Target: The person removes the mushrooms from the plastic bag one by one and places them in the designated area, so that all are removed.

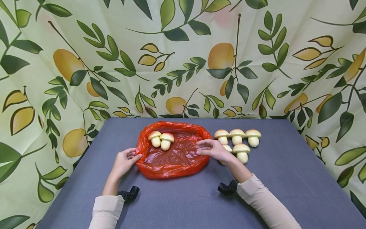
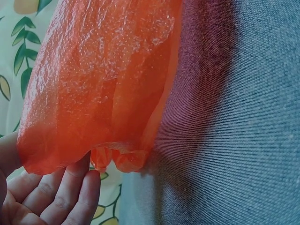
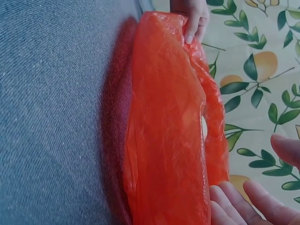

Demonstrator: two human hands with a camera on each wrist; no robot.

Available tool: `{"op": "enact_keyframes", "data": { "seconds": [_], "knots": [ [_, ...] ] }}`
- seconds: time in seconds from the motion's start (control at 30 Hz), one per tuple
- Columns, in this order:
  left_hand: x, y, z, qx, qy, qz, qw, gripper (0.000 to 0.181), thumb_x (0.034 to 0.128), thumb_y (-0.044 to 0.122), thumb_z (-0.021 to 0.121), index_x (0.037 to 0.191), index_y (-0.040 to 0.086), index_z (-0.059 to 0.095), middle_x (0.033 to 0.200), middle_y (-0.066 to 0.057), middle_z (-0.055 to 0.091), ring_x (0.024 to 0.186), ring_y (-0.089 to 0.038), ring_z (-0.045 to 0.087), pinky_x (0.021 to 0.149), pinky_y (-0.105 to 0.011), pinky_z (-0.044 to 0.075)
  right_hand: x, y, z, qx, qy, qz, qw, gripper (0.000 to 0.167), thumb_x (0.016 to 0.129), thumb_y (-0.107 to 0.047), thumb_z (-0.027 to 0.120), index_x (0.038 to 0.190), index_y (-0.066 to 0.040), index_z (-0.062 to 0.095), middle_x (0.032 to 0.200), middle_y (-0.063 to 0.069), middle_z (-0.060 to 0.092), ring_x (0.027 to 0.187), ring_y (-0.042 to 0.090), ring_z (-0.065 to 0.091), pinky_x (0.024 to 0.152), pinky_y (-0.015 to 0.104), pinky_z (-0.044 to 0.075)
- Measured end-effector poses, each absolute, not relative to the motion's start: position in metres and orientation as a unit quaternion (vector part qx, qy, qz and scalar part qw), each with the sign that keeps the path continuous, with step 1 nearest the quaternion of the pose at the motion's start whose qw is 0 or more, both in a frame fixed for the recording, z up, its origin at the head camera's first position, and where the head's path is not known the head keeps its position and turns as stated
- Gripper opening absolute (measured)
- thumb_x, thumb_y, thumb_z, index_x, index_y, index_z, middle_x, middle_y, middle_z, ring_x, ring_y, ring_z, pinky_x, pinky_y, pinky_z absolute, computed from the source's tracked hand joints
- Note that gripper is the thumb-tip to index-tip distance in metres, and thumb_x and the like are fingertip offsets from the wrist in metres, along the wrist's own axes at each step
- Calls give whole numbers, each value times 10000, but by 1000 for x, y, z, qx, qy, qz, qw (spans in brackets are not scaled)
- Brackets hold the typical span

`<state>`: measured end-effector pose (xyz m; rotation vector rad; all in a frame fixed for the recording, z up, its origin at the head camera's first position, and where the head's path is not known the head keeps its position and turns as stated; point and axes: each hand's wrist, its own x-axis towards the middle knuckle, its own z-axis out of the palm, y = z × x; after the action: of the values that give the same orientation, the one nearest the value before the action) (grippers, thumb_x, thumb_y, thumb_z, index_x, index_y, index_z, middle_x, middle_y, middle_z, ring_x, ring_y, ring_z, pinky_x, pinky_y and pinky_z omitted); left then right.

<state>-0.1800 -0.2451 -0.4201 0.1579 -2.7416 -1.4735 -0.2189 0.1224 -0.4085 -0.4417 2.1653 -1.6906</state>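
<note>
A red plastic bag (image 1: 171, 173) lies on the table with its mouth spread wide. Inside it, toward the back left, two toy mushrooms (image 1: 166, 141) with yellowish caps lean side by side. My left hand (image 1: 125, 162) pinches the bag's left rim, thumb on one side and fingers on the other, as the left wrist view shows at the bag's edge (image 2: 89, 131). Over the right rim reaches my right hand (image 1: 215, 151), fingers extended into the bag's mouth. In the right wrist view its thumb (image 3: 287, 149) stands apart from the fingers, with nothing gripped between them.
Right of the bag, several more toy mushrooms (image 1: 236, 136) stand in two rows, one partly hidden behind my right hand. The grey table (image 1: 177, 203) meets a leaf-and-fruit patterned cloth (image 1: 194, 82) at the back. Each wrist carries a black camera mount (image 1: 227, 188).
</note>
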Motion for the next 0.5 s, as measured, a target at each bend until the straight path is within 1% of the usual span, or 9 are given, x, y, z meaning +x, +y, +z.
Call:
{"op": "enact_keyframes", "data": {
  "seconds": [0.1,0.17,0.27,0.37,0.5],
  "knots": [
    [-180,-245,-420,50,-879,-473,14,398,875,117,689,1207,-86,605,1083,-263,694,758,116,554,706,-68,462,-220,119,-408,-160,763,-599,182,494,884,-81,660,1293,139,493,1287,362,552,1205,456,561,890,257,550],
    [-180,-245,-421,50,-879,-473,14,397,874,113,688,1207,-88,604,1080,-261,695,759,115,557,706,-68,463,-220,117,-408,-161,763,-599,184,492,885,-84,658,1294,136,494,1289,359,551,1187,422,586,899,275,550],
    [-180,-245,-422,48,-878,-475,16,394,874,106,686,1205,-93,603,1076,-262,695,758,115,559,705,-69,465,-222,113,-407,-156,762,-600,184,509,879,-111,673,1295,126,498,1293,349,555,1128,303,644,912,284,544],
    [-180,-244,-421,48,-877,-478,19,393,873,103,686,1202,-95,603,1072,-263,695,759,111,562,705,-69,465,-223,109,-407,-151,759,-605,186,529,868,-126,690,1296,120,500,1297,344,556,1056,160,665,913,263,533],
    [-179,-245,-421,49,-877,-478,16,398,873,109,688,1205,-93,603,1075,-261,695,764,102,569,704,-69,466,-225,103,-407,-152,752,-613,189,516,869,-98,678,1294,132,495,1298,358,547,995,73,660,892,232,528]
  ]
}}
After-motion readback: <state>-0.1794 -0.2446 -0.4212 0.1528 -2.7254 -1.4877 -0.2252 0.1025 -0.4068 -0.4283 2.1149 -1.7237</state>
